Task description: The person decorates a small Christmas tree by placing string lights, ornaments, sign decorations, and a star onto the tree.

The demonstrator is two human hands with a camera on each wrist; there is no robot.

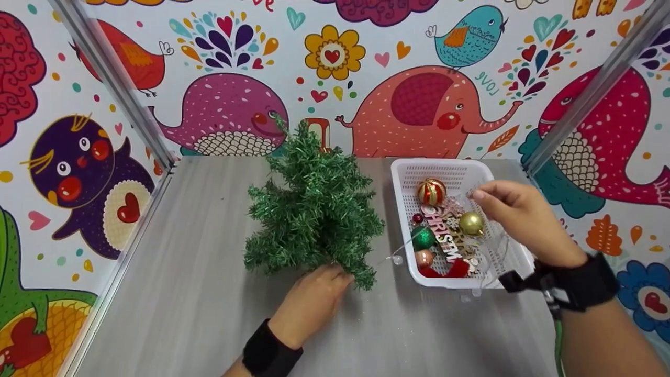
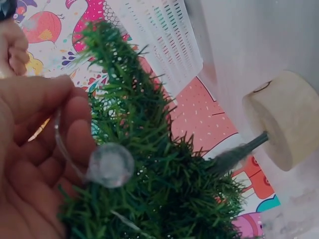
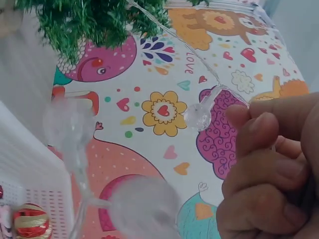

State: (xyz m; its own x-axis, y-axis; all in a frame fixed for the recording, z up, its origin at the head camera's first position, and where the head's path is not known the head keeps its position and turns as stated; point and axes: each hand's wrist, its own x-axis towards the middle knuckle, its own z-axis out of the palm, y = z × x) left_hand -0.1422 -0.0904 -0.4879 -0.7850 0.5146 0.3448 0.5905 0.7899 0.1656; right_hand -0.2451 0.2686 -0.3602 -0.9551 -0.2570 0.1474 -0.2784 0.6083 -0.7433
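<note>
Against "LOVE" backdrop (image 1: 293,63), "CHRISTM" sign (image 1: 441,233) in basket (image 1: 402,209), left fingers (image 2: 79,137), right fingers (image 3: 261,174) both pinching bulb string (image 3: 198,117)

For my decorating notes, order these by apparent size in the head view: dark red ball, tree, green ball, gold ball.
1. Tree
2. Gold ball and green ball: too alike to rank
3. Dark red ball

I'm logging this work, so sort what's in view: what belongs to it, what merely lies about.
In the job:
green tinsel tree
clear wire string with round transparent bulbs, pinched by left hand and right hand

Apparently lying by, in the white perforated plastic basket:
red-and-gold striped ball
shiny gold ball
green ball
</note>
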